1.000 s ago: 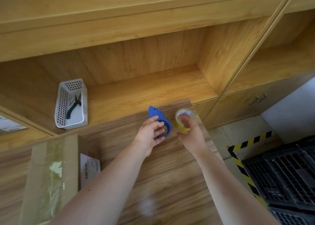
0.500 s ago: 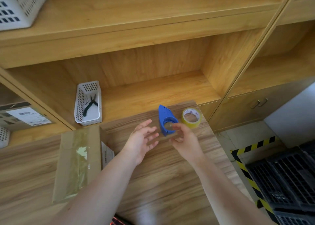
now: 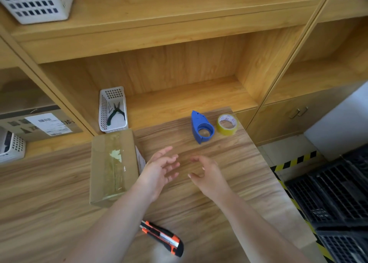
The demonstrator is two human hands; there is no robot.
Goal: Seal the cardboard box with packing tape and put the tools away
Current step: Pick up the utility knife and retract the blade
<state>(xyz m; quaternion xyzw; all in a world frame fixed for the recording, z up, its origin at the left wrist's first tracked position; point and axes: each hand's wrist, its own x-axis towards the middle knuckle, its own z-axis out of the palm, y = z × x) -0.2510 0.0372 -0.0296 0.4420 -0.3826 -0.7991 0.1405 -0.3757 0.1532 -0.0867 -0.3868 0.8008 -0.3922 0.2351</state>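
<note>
A cardboard box (image 3: 101, 169) lies on the wooden table (image 3: 229, 183), with clear tape along its top seam. At the table's far right corner sit a blue tape dispenser (image 3: 201, 126) and a yellow tape roll (image 3: 227, 124), side by side. An orange and black utility knife (image 3: 162, 237) lies near the front edge. My left hand (image 3: 159, 171) and my right hand (image 3: 207, 175) hover over the middle of the table, both empty with fingers spread, well short of the dispenser and roll.
A white basket (image 3: 102, 111) holding pliers (image 3: 115, 113) stands on the shelf behind the box. Another white basket (image 3: 37, 1) sits on the upper shelf, a third (image 3: 12, 147) at far left. Black crates (image 3: 334, 199) and hazard tape (image 3: 294, 161) are on the floor at right.
Both hands let go of the blue dispenser and the yellow roll and drew back toward me. The view tilted up and back, bringing the knife into sight.
</note>
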